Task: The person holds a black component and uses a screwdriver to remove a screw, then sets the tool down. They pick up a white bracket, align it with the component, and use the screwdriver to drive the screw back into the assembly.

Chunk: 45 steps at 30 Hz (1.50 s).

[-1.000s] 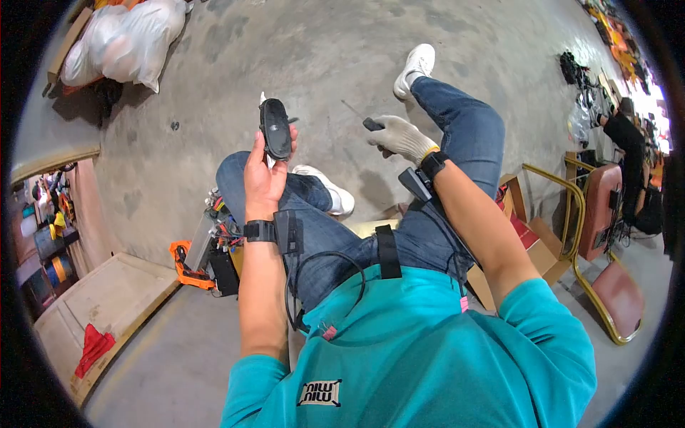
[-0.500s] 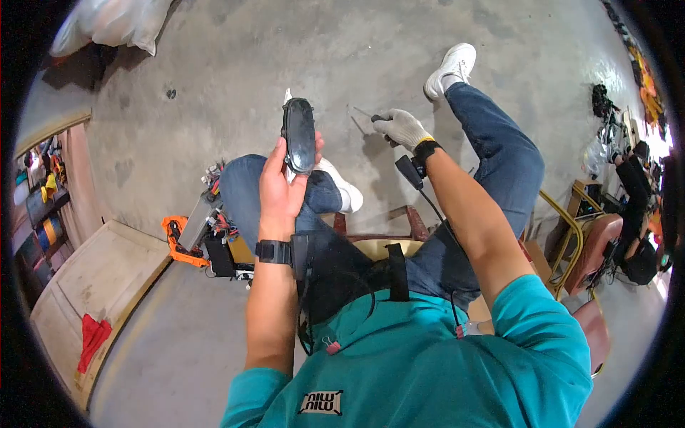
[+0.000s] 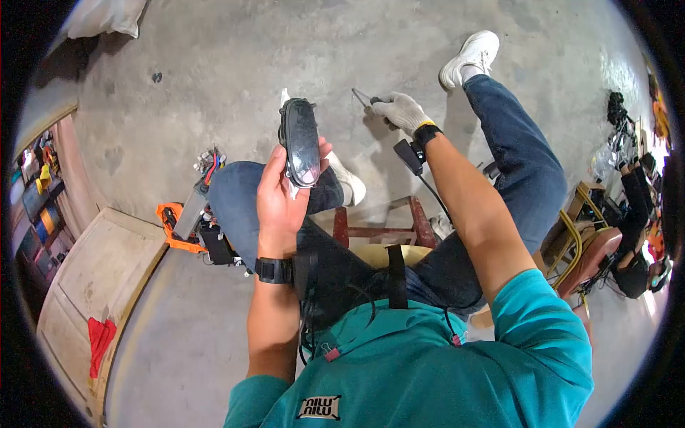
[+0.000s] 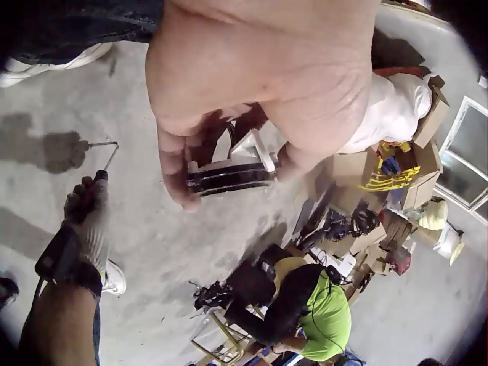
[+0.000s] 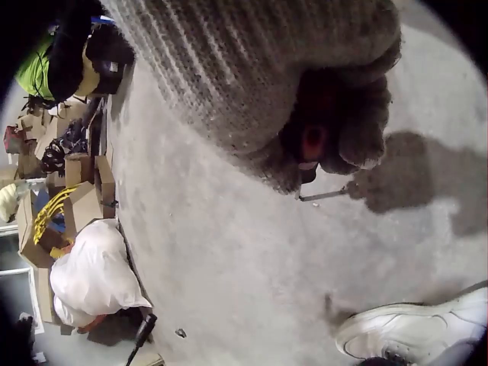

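My bare left hand [image 3: 282, 196] holds a black oval housing [image 3: 300, 142] upright above my knee, fingers and thumb wrapped round its edges. The left wrist view shows the same black part [image 4: 229, 171] pinched between thumb and fingers. My right hand [image 3: 399, 112], in a white knit glove, grips a screwdriver [image 3: 362, 98] by its dark handle, held out over the floor to the right of the housing. In the right wrist view the gloved fingers [image 5: 335, 122] curl round the handle and the thin shaft [image 5: 324, 195] sticks out below them.
I sit on a red-framed stool [image 3: 378, 228] over a concrete floor. An orange tool and wired parts [image 3: 193, 228] lie by my left leg. A wooden board [image 3: 85, 278] with a red cloth lies left. A yellow-framed chair [image 3: 578, 250] and another person stand right.
My left hand has drawn the black housing closer and lower towards my knee. The gloved right hand with the screwdriver has stretched further out and up, and the view has tilted.
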{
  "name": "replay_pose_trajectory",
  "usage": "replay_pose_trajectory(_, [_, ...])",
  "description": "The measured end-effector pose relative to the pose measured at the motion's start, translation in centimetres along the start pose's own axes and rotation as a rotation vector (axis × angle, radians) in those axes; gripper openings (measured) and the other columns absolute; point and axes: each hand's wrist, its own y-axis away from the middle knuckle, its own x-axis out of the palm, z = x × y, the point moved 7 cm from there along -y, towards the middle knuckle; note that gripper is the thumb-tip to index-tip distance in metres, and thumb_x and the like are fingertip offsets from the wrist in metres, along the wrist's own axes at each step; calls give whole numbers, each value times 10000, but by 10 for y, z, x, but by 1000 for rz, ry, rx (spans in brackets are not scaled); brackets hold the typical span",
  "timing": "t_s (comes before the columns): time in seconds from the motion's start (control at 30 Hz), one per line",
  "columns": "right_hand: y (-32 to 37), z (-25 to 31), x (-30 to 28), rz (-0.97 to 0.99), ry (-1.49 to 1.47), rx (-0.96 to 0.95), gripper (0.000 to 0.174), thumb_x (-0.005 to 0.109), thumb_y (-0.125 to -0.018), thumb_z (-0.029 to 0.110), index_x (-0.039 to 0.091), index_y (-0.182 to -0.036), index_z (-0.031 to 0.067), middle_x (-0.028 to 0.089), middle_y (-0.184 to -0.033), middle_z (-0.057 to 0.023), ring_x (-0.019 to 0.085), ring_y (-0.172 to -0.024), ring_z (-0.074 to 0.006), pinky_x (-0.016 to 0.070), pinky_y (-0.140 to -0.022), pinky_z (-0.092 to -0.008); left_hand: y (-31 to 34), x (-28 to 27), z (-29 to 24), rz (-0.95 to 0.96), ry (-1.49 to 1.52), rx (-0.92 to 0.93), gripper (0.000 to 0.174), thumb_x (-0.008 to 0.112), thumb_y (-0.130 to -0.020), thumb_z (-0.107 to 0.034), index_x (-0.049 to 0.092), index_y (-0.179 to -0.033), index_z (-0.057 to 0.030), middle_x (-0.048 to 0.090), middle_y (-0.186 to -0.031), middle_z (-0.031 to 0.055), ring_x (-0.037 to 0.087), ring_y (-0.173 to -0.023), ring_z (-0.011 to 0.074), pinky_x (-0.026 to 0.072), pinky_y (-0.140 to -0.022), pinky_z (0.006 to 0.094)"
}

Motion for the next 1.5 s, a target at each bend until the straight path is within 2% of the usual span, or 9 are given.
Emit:
replay_pose_trajectory(0.2, [-15, -17, 1, -57, 66, -19, 356, 686, -802, 323, 741, -943, 2, 699, -752, -80, 643, -632, -158, 508, -582, -313, -1, 2, 3, 0, 16, -21, 464, 384, -1076, -278, 502, -1376, 56, 615, -1298, 241, 601, -1213, 373, 488, -1042, 464])
replay_pose_trajectory(0.4, [11, -8, -5, 37, -53, 15, 440, 703, -810, 332, 729, -1093, -4, 737, -887, -113, 680, -714, -185, 533, -639, -321, -2, 1, 2, 3, 7, -9, 495, 375, -1080, -288, 477, -1380, 93, 587, -1327, 271, 584, -1232, 375, 470, -1050, 461])
replay_pose_trajectory(0.57, [44, 6, -21, -84, -30, -52, 448, 706, -824, 315, 719, -1147, 5, 709, -912, -95, 647, -774, -141, 521, -670, -300, -3, 3, 2, 69, 73, -28, 510, 385, -1067, -277, 449, -1397, 107, 548, -1365, 298, 584, -1228, 391, 477, -1039, 465])
replay_pose_trajectory(0.83, [193, 85, -45, -32, -105, -231, 467, 663, -883, 256, 632, -1259, -19, 642, -920, -33, 611, -780, -106, 506, -663, -246, -3, 6, 4, 266, 92, -30, 550, 358, -1044, -292, 418, -1430, 95, 527, -1384, 313, 603, -1193, 383, 498, -1003, 450])
replay_pose_trajectory(1.07, [297, 77, -36, 20, -270, -364, 445, 619, -903, 210, 606, -1295, -1, 668, -1021, -20, 595, -793, -81, 480, -685, -225, 21, 18, 12, 368, 85, -61, 558, 369, -1051, -328, 428, -1430, 77, 553, -1358, 297, 615, -1173, 371, 514, -981, 461])
replay_pose_trajectory(1.17, [316, 58, -22, 56, -384, -368, 448, 630, -893, 173, 584, -1305, 7, 671, -1055, -36, 576, -788, -62, 448, -652, -190, 26, 16, 19, 387, 95, -65, 556, 405, -1057, -347, 437, -1424, 69, 569, -1339, 286, 625, -1155, 355, 525, -964, 434])
replay_pose_trajectory(1.27, [322, 46, -13, 69, -416, -377, 451, 630, -882, 161, 587, -1303, 5, 671, -1058, -35, 575, -787, -63, 442, -655, -191, 28, 17, 24, 354, 16, -33, 501, 479, -1048, -294, 458, -1404, 57, 588, -1318, 269, 633, -1147, 330, 535, -942, 408])
replay_pose_trajectory(1.33, [324, 46, -8, 91, -377, -393, 457, 628, -876, 153, 588, -1306, 4, 671, -1062, -35, 573, -786, -65, 439, -663, -193, 30, 18, 27, 309, -183, 19, 388, 578, -1000, -156, 500, -1331, 33, 654, -1224, 224, 661, -1112, 316, 547, -896, 391])
replay_pose_trajectory(1.5, [324, 50, -7, 79, -366, -428, 441, 626, -871, 186, 619, -1262, -17, 668, -1027, -23, 580, -785, -83, 474, -692, -233, 32, 26, 30, 347, -245, 3, 369, 613, -971, -106, 500, -1309, -11, 673, -1176, 200, 671, -1084, 313, 550, -869, 373])
